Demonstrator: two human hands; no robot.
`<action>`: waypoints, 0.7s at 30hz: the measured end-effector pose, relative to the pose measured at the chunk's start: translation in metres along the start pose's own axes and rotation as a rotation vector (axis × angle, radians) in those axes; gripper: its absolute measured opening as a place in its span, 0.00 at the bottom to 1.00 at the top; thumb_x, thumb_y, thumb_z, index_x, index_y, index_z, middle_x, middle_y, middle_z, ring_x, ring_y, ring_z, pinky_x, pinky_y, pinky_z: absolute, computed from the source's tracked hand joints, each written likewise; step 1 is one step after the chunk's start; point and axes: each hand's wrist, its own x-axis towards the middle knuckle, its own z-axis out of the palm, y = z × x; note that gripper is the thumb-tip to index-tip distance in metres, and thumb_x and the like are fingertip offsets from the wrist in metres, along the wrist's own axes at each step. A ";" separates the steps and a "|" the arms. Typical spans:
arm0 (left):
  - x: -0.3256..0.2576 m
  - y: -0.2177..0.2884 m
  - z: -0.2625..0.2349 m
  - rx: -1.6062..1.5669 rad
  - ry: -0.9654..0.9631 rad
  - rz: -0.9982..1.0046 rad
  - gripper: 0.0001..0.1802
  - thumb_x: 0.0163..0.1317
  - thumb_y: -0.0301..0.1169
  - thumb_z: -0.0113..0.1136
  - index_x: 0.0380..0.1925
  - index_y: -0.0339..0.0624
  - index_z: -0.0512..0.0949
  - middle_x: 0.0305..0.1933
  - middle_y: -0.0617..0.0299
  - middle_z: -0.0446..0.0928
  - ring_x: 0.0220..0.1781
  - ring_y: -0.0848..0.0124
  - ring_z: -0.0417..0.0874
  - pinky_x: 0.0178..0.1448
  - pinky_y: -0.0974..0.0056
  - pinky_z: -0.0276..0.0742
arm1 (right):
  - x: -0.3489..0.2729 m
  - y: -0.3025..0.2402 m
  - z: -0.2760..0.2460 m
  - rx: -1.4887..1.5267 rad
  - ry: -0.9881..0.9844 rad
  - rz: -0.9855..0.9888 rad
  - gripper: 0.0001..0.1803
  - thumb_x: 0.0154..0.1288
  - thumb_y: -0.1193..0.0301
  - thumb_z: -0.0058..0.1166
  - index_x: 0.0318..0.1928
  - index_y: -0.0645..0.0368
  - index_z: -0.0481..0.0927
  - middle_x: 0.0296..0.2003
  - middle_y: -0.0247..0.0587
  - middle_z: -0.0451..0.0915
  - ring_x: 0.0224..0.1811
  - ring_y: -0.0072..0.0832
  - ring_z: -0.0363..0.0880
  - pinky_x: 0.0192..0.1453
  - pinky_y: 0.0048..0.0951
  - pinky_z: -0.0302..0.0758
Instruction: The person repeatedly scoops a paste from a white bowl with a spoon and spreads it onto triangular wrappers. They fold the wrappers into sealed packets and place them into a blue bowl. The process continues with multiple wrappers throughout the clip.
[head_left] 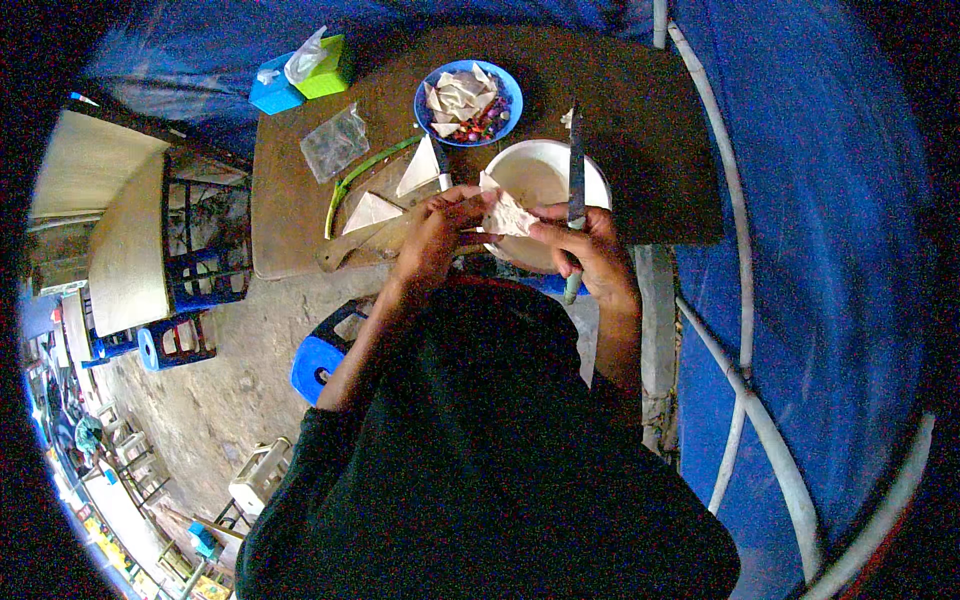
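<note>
Both our hands pinch a pale triangular piece (508,215) above the white bowl (545,175): left hand (435,232) by fingertips, right hand (590,250) also gripping a knife (576,180).

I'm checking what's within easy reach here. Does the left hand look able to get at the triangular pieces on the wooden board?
Probably yes: the left hand is beside the triangular pieces on the wooden board, nothing between, though it now grips a pale piece.
</note>
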 end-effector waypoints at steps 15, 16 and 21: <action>0.022 -0.010 -0.016 0.018 -0.035 0.007 0.18 0.65 0.42 0.50 0.47 0.42 0.76 0.43 0.63 0.79 0.44 0.72 0.79 0.51 0.65 0.75 | 0.004 -0.003 -0.012 -0.137 -0.001 0.018 0.15 0.49 0.68 0.66 0.38 0.62 0.82 0.19 0.29 0.77 0.13 0.13 0.64 0.16 0.19 0.57; 0.024 -0.016 -0.019 -0.018 -0.044 0.008 0.19 0.66 0.42 0.49 0.48 0.42 0.75 0.44 0.63 0.78 0.46 0.71 0.79 0.52 0.65 0.75 | 0.004 -0.002 -0.015 -0.115 -0.021 0.005 0.16 0.49 0.68 0.66 0.39 0.62 0.82 0.19 0.29 0.77 0.13 0.13 0.63 0.16 0.18 0.57; 0.041 -0.042 -0.034 0.212 -0.137 0.309 0.21 0.68 0.41 0.44 0.54 0.40 0.68 0.52 0.58 0.74 0.54 0.66 0.75 0.59 0.60 0.72 | 0.006 0.007 -0.017 0.068 0.003 -0.019 0.19 0.53 0.71 0.60 0.46 0.66 0.78 0.32 0.40 0.83 0.14 0.10 0.60 0.17 0.14 0.54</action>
